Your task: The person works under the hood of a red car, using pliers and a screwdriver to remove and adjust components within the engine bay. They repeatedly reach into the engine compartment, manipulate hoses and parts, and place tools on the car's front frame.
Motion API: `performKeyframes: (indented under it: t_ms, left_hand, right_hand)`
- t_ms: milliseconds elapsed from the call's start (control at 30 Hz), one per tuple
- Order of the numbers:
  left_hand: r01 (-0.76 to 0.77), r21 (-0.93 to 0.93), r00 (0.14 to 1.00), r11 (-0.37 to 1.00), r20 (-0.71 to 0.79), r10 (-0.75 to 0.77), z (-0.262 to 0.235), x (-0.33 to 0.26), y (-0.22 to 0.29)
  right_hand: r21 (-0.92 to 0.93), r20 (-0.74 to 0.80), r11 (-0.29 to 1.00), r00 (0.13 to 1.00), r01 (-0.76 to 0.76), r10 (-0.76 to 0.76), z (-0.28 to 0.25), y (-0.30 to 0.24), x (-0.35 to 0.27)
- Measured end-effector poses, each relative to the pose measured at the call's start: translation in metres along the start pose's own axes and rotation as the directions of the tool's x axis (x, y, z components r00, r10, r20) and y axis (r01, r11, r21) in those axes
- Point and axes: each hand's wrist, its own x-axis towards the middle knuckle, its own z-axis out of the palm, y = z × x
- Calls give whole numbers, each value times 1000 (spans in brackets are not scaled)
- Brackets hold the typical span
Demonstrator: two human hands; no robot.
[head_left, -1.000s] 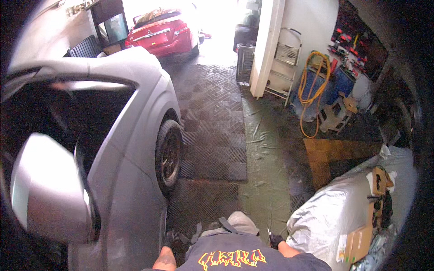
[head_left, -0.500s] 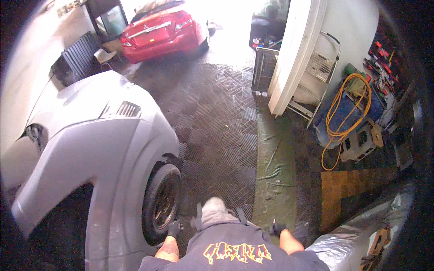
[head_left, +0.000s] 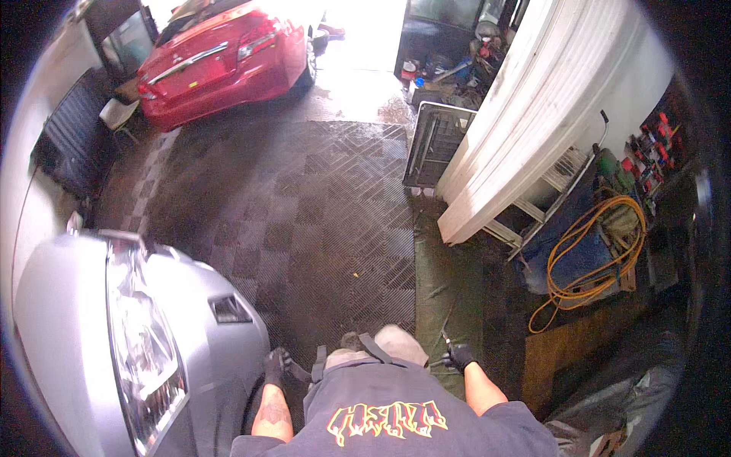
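My right hand (head_left: 459,356), in a black glove, is closed around a thin, long tool (head_left: 446,333) with a silvery part and a narrow tip pointing away from me. It is held out to the right of my body, above the dark green strip (head_left: 449,305) on the floor. My left hand (head_left: 278,365), also gloved in black, has its fingers curled in; whether anything is in them is hidden. It is beside the rounded corner of a silver-grey car (head_left: 205,335) with a clear headlight (head_left: 141,350), apparently apart from the bodywork.
A red car (head_left: 228,68) stands at the far left. White door-like panels (head_left: 525,122) lean at the right, beside a stepladder (head_left: 525,221) and a coiled orange hose (head_left: 579,282). Patterned dark tiles (head_left: 327,228) cover the floor. Plastic sheeting (head_left: 624,404) lies at the lower right.
My view has turned and moved along the silver-grey car: its wheel has left the view and its headlight now shows. My right hand has moved forward, and the thin tool shows more clearly.
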Motion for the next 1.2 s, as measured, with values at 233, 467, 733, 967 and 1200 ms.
performKeyframes:
  t_ms: [233, 467, 733, 967, 1200]
  left_hand:
    - [-146, -23, 988, 989, 40, 147, 134, 174, 259]
    - [354, 16, 935, 935, 0, -354, 227, 276, 336]
    - [126, 564, 990, 816, -26, -135, 347, 418, 431]
    - [281, 184, 952, 942, 69, -298, 494, 590, 676]
    - [2, 369, 1000, 929, -11, 3, 660, 761, 955]
  right_hand:
    - [-649, 38, 757, 990, -79, 136, 37, -67, 90]
    - [-880, 166, 428, 977, 207, -130, -10, -329, 288]
    - [223, -412, 569, 606, 791, -680, -63, -914, 434]
    - [-481, -753, 798, 295, 364, -589, -77, -993, 536]
    - [-214, -842, 956, 458, 202, -286, -65, -969, 589]
